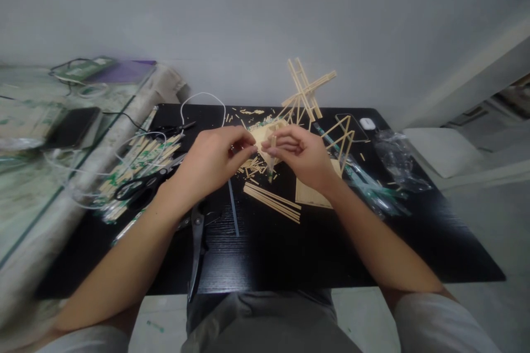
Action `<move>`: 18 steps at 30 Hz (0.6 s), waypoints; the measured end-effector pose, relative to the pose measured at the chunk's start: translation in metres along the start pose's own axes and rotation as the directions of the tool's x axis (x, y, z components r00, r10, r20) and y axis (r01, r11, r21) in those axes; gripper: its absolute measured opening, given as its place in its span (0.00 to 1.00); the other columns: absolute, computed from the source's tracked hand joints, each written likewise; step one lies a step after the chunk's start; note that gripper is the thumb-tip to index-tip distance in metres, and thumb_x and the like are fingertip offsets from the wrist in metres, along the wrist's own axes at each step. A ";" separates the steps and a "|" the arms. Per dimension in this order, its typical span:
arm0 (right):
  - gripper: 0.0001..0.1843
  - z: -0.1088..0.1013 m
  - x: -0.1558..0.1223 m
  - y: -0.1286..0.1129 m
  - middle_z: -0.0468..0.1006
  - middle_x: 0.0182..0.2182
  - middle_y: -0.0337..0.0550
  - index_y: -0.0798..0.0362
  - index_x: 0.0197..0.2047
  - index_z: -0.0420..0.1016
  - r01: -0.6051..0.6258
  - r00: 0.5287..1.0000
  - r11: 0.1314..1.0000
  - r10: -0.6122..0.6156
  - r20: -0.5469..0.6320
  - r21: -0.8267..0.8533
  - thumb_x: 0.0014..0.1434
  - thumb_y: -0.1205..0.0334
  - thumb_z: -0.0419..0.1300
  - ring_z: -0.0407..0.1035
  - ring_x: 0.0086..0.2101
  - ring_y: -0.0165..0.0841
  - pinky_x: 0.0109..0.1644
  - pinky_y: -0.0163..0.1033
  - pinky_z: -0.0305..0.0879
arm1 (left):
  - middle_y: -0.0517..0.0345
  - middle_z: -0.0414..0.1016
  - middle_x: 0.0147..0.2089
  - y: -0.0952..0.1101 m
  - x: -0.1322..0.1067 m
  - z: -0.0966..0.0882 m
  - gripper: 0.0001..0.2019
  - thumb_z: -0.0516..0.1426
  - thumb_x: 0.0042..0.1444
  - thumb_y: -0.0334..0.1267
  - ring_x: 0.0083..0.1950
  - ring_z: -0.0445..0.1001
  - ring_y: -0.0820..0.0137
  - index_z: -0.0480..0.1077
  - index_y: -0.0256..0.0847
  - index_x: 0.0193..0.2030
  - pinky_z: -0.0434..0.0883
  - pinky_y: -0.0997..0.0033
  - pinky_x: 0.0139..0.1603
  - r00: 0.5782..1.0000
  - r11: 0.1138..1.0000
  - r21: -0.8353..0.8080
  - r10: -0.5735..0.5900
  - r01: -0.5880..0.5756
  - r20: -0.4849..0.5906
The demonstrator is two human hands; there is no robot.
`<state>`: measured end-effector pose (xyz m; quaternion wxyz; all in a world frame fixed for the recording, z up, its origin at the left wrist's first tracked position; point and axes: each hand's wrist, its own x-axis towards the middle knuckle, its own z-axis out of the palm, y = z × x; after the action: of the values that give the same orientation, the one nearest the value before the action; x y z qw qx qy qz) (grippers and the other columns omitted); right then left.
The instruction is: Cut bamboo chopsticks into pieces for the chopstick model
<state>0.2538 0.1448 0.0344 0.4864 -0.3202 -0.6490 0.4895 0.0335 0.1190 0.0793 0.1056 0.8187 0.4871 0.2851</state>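
Right hand [306, 157] seems to pinch a stick [271, 168], left hand [217, 155] can't tell; one bump might topple that upper-centre stick model [305, 91].

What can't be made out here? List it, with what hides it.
All in the head view:
Pale, slender piece at the right hand: material unclear, blurred.
Left hand: fingertips too small and blurred to show whether they hold anything.
Flat, pale wooden base: partly hidden by the right wrist.
Green-and-clear plastic wrappers: any print blurred.
Pale glass tabletop: cut off by the left edge.
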 end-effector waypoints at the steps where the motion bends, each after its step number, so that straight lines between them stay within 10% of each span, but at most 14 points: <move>1: 0.14 -0.002 0.000 -0.002 0.87 0.42 0.42 0.48 0.43 0.77 0.003 1.000 1.000 -0.003 -0.011 -0.008 0.58 0.57 0.74 0.84 0.46 0.39 0.56 0.48 0.81 | 0.57 0.83 0.39 0.000 0.000 0.000 0.10 0.58 0.66 0.44 0.36 0.77 0.70 0.79 0.42 0.43 0.70 0.69 0.39 1.000 1.000 0.003 -0.002 0.002 0.004; 18: 0.18 0.005 0.001 0.017 0.86 0.41 0.43 0.49 0.42 0.75 -0.045 0.998 0.999 0.043 0.051 0.029 0.56 0.51 0.75 0.83 0.46 0.38 0.57 0.48 0.79 | 0.57 0.84 0.39 0.002 0.000 0.000 0.10 0.58 0.66 0.43 0.36 0.78 0.69 0.79 0.43 0.41 0.71 0.70 0.39 1.000 1.000 0.005 0.012 -0.012 -0.011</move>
<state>0.2482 0.1491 0.0183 0.4636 -0.3146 -0.6465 0.5177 0.0349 0.1184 0.0801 0.0993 0.8201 0.4836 0.2893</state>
